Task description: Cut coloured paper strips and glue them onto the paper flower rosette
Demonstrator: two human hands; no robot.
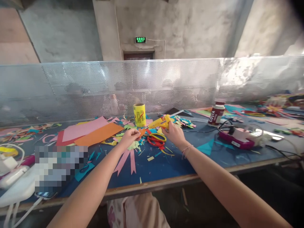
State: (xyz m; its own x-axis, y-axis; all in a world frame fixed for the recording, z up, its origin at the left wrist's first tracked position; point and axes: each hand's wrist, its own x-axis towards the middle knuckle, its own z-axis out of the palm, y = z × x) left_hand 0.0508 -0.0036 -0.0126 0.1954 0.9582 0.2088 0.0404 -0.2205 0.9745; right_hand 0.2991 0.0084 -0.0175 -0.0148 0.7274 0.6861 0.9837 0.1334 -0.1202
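Note:
A yellow glue gun (158, 122) is in the grip of my right hand (175, 134), its nozzle pointing left. My left hand (129, 138) pinches a small orange paper piece (142, 132), close to the nozzle. Whether glue comes out is too small to tell. Below and between my hands lie scissors (156, 139) with red and yellow handles. Two pink paper strips with notched ends (132, 162) hang out toward me on the blue table (163, 169). Green paper pieces (134, 145) lie just beside my left hand.
A yellow roll (139, 115) stands behind my hands. Orange (99, 134) and pink sheets (83, 129) lie left. A brown Costa bottle (216, 114) and a purple power strip (236, 141) with cables are right. A phone (46, 192) sits at the left front; a perforated screen (114, 79) runs behind.

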